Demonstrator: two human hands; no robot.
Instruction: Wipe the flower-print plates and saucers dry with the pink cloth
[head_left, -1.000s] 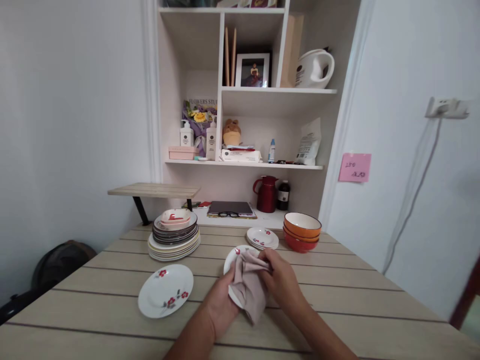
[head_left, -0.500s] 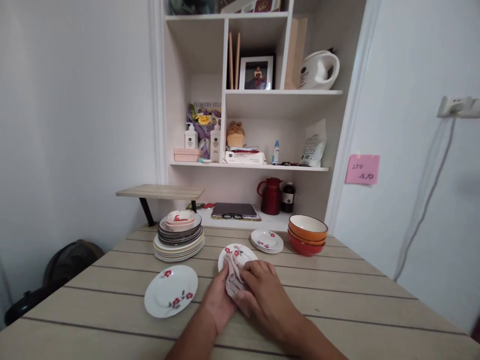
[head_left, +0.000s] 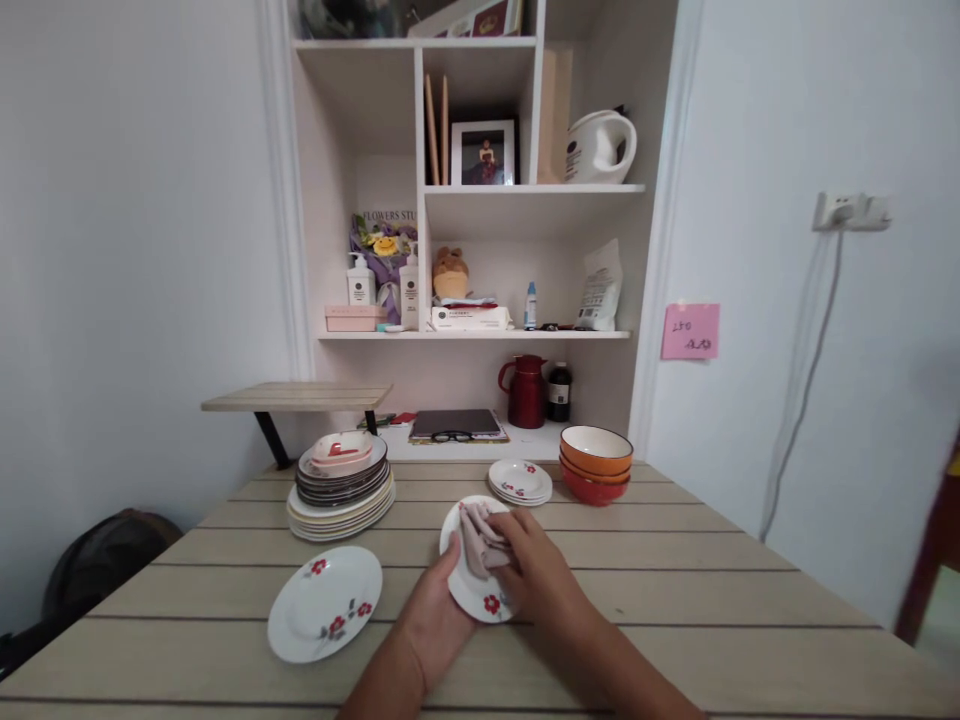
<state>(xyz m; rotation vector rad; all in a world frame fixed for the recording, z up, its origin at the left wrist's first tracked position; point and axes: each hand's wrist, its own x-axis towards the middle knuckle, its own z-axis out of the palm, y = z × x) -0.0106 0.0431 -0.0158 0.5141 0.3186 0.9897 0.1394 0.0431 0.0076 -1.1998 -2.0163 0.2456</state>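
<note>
Held plate [head_left: 478, 592]: one, in left grip [head_left: 435, 605]
Cloth [head_left: 478, 538]: one, bunched in right grip [head_left: 536, 565]
Bowls [head_left: 596, 462]: three, stacked beyond right grip
Pose: left palm up, right palm down

From where I stand, the light is soft, greyish and fairly even, a little on the dim side. I can't see its source, though the cord [head_left: 808, 378] throws a pale shadow leftward on the right wall [head_left: 757, 200], so some seems to come from the right. The upper compartments of the shelf unit [head_left: 525, 190] sink into shade. At the left edge, the dark bag [head_left: 105, 565] is murky and blurred. The held plate [head_left: 472, 590] stays white without glare. The near corners of the tabletop [head_left: 675, 600] stretch outward; fine print on the bottles [head_left: 361, 285] is unreadable.
</note>
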